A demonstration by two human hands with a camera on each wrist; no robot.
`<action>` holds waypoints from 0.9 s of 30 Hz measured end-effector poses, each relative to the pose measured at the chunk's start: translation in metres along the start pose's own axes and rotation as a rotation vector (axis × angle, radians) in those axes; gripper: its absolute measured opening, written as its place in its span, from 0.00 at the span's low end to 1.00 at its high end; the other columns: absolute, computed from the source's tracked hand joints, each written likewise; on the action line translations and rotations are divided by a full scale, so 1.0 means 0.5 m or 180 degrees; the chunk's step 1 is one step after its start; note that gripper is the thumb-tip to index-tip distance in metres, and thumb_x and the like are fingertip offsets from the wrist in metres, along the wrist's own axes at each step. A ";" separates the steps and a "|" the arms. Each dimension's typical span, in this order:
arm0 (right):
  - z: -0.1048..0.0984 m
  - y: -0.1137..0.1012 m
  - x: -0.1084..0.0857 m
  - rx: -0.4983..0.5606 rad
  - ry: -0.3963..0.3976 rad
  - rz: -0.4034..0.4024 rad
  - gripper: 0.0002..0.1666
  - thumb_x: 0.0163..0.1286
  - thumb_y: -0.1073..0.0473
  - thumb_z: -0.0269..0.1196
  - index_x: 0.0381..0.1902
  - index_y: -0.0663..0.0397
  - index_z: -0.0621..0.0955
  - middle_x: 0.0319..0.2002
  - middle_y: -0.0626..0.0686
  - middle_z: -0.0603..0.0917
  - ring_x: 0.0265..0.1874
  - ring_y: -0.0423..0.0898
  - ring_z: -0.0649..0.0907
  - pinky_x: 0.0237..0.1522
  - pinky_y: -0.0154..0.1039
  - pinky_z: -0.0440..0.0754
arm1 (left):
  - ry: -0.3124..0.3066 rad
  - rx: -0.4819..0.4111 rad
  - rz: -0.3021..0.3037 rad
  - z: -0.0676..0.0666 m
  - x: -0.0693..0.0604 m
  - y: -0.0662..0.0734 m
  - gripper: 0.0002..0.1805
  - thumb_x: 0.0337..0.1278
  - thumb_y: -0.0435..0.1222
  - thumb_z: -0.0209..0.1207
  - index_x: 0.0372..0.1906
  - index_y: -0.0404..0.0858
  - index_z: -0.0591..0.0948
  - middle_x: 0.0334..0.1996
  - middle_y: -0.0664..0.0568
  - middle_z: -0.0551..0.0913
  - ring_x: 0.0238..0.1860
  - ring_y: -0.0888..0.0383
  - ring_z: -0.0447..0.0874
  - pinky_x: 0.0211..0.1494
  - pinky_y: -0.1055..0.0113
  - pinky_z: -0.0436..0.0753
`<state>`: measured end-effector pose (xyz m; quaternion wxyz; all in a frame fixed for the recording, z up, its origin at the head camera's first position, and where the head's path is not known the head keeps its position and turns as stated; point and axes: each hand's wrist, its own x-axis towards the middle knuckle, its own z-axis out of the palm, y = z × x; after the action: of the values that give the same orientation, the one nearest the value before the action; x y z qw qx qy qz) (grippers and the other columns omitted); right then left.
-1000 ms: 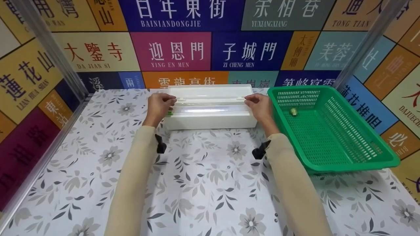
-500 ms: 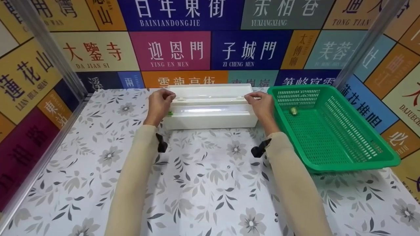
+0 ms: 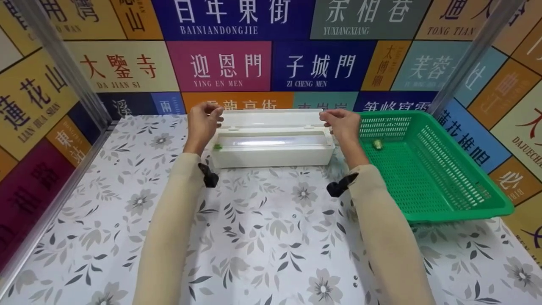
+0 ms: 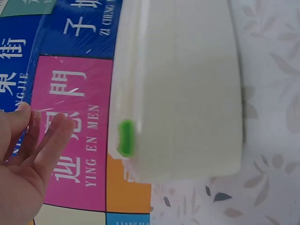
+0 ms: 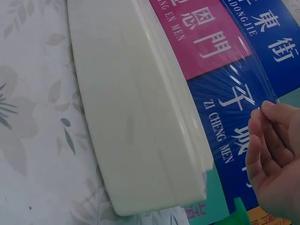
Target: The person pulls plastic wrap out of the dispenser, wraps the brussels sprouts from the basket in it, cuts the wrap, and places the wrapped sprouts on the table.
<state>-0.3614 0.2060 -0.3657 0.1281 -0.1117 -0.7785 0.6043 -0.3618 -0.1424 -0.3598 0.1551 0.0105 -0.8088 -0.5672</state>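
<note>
A white cling film dispenser (image 3: pixel 273 158) sits at the back of the table with its lid (image 3: pixel 271 119) raised. Through its long opening a shiny roll (image 3: pixel 271 141) shows. Clear cling film (image 5: pixel 234 77) stretches up from the box, creased toward the hands. My left hand (image 3: pixel 203 127) pinches one corner of the film between thumb and fingertip, above the box's left end. At the right end, my right hand (image 3: pixel 345 129) pinches the other corner. A green tab (image 4: pixel 125 138) is on the box's left end. In the head view the film itself is hardly visible.
A green perforated basket (image 3: pixel 461 217) stands to the right, close to my right forearm. Inside lies a small pale green and gold object (image 3: pixel 377 144), its kind unclear. Patterned wall panels (image 3: pixel 228 65) rise behind the flowered tablecloth (image 3: pixel 271 237).
Both hands have risen from the box's opening to about the height of the raised lid's top edge, drawing film up. The right hand has also shifted slightly right. Box and basket stay put.
</note>
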 end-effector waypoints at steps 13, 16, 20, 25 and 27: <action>-0.019 -0.073 -0.011 0.0174 0.0095 -0.0031 0.14 0.62 0.49 0.73 0.42 0.49 0.88 0.35 0.43 0.88 0.43 0.43 0.83 0.53 0.38 0.81 | 0.0238 -0.0257 0.0155 -0.018 -0.001 0.051 0.10 0.70 0.38 0.58 0.48 0.37 0.83 0.43 0.48 0.84 0.42 0.54 0.88 0.43 0.71 0.81; -0.021 -0.085 -0.016 0.0407 0.0083 -0.0069 0.13 0.63 0.51 0.72 0.42 0.51 0.88 0.35 0.44 0.87 0.40 0.43 0.84 0.54 0.39 0.84 | 0.0269 -0.0667 0.0224 -0.016 -0.002 0.053 0.10 0.69 0.38 0.59 0.47 0.36 0.83 0.43 0.47 0.85 0.42 0.51 0.89 0.43 0.69 0.83; -0.021 -0.099 -0.019 0.0603 0.0115 -0.0107 0.13 0.63 0.51 0.72 0.43 0.51 0.88 0.37 0.46 0.88 0.39 0.43 0.86 0.54 0.38 0.85 | 0.0292 -0.0931 0.0348 -0.020 -0.002 0.061 0.10 0.68 0.37 0.60 0.47 0.35 0.82 0.39 0.49 0.84 0.37 0.53 0.88 0.44 0.66 0.86; -0.025 -0.123 -0.016 0.0808 0.0154 -0.0191 0.13 0.60 0.52 0.74 0.41 0.51 0.89 0.36 0.47 0.90 0.37 0.42 0.88 0.50 0.35 0.87 | 0.0263 -0.1078 0.0399 -0.032 0.003 0.084 0.12 0.67 0.36 0.61 0.49 0.31 0.82 0.36 0.52 0.83 0.34 0.57 0.87 0.47 0.66 0.89; -0.027 -0.133 -0.014 0.0875 0.0167 -0.0223 0.13 0.59 0.53 0.75 0.40 0.52 0.89 0.35 0.48 0.90 0.35 0.42 0.88 0.48 0.35 0.87 | 0.0229 -0.1150 0.0366 -0.038 0.005 0.094 0.13 0.67 0.35 0.61 0.49 0.31 0.82 0.36 0.51 0.84 0.34 0.56 0.87 0.47 0.65 0.89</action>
<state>-0.3516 0.2000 -0.2986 0.1835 -0.0816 -0.6882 0.6972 -0.3517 -0.1434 -0.3104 0.2154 -0.0434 -0.6870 -0.6926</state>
